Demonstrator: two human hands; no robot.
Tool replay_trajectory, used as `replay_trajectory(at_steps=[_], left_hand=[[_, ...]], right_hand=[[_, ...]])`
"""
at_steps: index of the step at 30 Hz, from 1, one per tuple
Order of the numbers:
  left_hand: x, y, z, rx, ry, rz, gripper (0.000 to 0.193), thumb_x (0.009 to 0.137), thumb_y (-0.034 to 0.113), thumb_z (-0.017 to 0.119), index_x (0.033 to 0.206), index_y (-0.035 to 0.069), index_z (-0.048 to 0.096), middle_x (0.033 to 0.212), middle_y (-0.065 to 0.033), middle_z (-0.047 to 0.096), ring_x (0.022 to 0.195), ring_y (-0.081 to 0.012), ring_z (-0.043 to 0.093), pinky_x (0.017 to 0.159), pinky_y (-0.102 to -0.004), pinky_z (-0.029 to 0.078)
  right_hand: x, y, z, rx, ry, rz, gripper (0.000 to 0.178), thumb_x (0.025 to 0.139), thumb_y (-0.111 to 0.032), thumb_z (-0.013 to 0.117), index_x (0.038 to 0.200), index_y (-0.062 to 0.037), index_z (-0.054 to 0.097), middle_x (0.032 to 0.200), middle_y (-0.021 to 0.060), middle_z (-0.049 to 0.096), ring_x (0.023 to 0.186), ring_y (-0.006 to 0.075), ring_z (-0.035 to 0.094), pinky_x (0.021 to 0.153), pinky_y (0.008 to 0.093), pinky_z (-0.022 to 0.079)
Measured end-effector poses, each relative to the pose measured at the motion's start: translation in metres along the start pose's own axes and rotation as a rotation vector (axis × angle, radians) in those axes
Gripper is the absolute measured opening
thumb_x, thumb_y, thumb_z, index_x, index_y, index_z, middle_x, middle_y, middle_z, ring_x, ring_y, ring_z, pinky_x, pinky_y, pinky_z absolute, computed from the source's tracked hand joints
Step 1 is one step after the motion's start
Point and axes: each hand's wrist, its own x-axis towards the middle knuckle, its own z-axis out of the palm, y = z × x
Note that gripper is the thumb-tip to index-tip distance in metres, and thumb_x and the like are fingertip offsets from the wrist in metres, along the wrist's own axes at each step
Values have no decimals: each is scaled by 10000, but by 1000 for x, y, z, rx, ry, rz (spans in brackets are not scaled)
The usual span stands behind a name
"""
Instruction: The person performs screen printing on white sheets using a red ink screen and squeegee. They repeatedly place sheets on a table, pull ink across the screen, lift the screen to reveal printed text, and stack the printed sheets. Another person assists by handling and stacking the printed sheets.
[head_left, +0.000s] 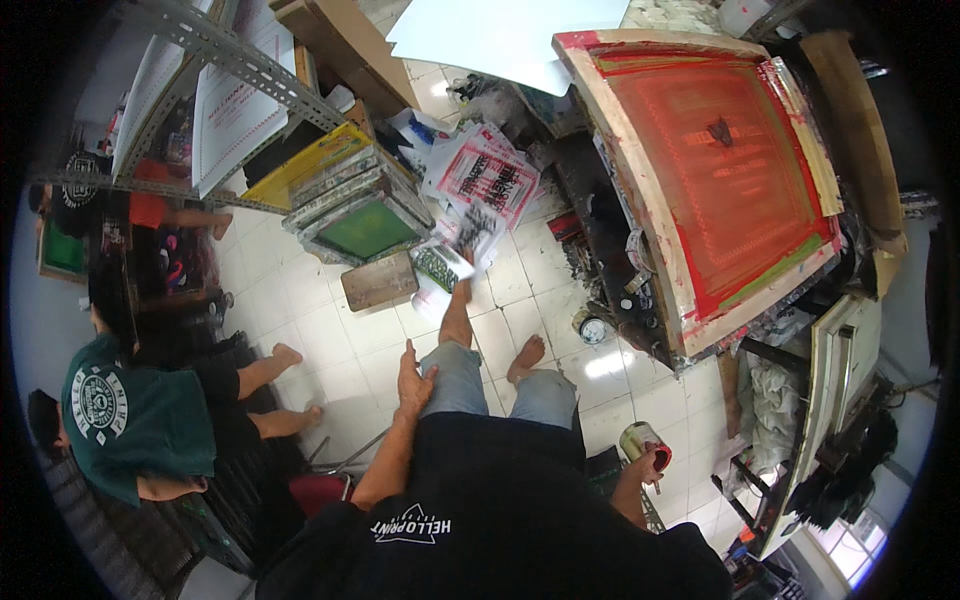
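In my right hand (640,472), low at my right side, is a paint can (637,441), tilted, with red inside its mouth. The fingers are wrapped on the can, partly hidden by it. My left hand (412,382) hangs by my left thigh, fingers apart and nothing in them. Ahead to the right lies a wooden-framed printing screen (715,150), its mesh smeared with red ink and a dark patch near the middle. Neither hand touches the screen.
Stacked screen frames (370,228), a wooden block (380,282) and scattered printed papers (485,178) lie ahead on the tiled floor. An open tin (593,330) sits by the table. Metal shelving (250,62) stands at left. Two people work there, one in a green shirt (140,410).
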Motion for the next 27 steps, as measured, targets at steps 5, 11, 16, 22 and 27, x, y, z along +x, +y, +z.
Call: replay_trajectory(at_steps=[5, 11, 16, 22, 27], left_hand=[[73, 10, -21, -66, -6, -26, 915, 801, 155, 756, 1536, 8, 231, 1353, -263, 499, 1063, -354, 603, 916, -429, 498], [198, 17, -28, -155, -112, 13, 928, 765, 167, 798, 1508, -29, 279, 1312, -297, 542, 1160, -394, 589, 948, -410, 490], [288, 58, -58, -88, -13, -25, 892, 765, 154, 801, 1486, -48, 316, 1225, -269, 603, 1153, -354, 599, 949, -388, 478], [315, 79, -79, -150, 6, -94, 859, 793, 195, 782, 1478, -60, 331, 1281, -276, 578, 1168, -357, 583, 988, -388, 452], [268, 60, -70, -52, 57, -91, 877, 792, 212, 786, 1478, -75, 321, 1235, -283, 592, 1130, -359, 594, 966, -407, 466]], right_hand=[[-38, -28, -18, 168, 134, 42, 1247, 513, -534, 919, 1452, 26, 318, 1264, 305, 486, 1135, 443, 538, 920, 501, 535], [-95, -68, -72, 591, 202, -153, 1085, 530, -256, 897, 1419, 68, 365, 1262, 267, 526, 1045, 390, 607, 916, 491, 534], [-149, -103, -140, 353, 294, -152, 1090, 530, -317, 924, 1399, 86, 402, 1257, 271, 558, 1120, 394, 595, 941, 464, 529], [-154, -117, -152, 656, 173, -108, 1100, 521, -271, 925, 1415, 76, 386, 1317, 257, 517, 1133, 382, 590, 938, 459, 544], [-152, -125, -139, 441, 155, -100, 1085, 573, -311, 898, 1432, 82, 364, 1350, 260, 496, 1195, 396, 550, 981, 462, 511]])
